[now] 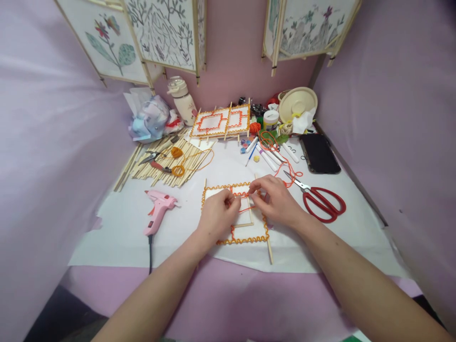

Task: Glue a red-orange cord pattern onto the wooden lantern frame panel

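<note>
A white panel framed with thin wooden sticks (270,249) lies on the table in front of me, its border wound with mustard yarn (245,240). Inside it sits a smaller stick rectangle (244,224), partly wrapped in orange-red yarn (245,210). My left hand (218,211) is closed over the panel's left part, thumb and fingers pinching the orange-red yarn. My right hand (273,198) pinches the same yarn near the panel's upper right corner. A length of it passes between the hands. My fingers hide part of the inner rectangle's top edge.
Red-handled scissors (324,203) and a black phone (319,153) lie at right. A pink glue gun (159,212) is at left, below pliers (156,164) on several sticks (142,170). Behind stand a finished panel (221,122), markers (267,159) and a bottle (182,102); lanterns (164,33) hang above.
</note>
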Demonstrator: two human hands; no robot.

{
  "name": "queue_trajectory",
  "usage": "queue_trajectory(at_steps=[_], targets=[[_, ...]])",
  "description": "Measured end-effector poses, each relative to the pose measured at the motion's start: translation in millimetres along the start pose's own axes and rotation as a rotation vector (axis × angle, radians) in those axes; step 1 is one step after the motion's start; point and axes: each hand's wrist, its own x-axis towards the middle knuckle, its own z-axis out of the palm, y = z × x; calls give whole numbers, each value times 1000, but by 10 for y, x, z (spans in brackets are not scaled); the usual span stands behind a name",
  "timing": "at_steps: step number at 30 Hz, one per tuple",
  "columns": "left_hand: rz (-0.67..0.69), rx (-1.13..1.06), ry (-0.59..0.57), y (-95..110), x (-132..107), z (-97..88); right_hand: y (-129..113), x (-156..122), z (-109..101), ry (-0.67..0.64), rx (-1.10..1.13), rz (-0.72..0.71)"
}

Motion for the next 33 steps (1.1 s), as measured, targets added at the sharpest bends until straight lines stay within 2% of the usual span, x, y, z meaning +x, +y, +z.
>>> queue_trajectory(at_steps=[5,7,9,11,13,19,21,26,33], targets=[[-177,-549,-118,-26,49,-24,-73,-10,-7,-159,51,-15],[-238,-743,-166,-39,67,-17,-72,-16,8,-185,51,2],[-264,-829,-194,-43,75,-8,-59,-19,14,-175,46,18],[-245,-770,-197,-40,67,-1,-44,-14,-5,-149,38,18],[-161,-615,-190,-34,48,6,-35,-3,-50,-111,26,7],[317,-2,-140,-48,-3,65,-6,33,-184,-6,-9,49],[406,116,-92,-69,-3,88,27,35,-194,12,-56,75],[465,245,10,-136,12,124,141,29,-202,67,-259,139],[503,249,31,-163,19,153,219,10,-219,83,-424,189]])
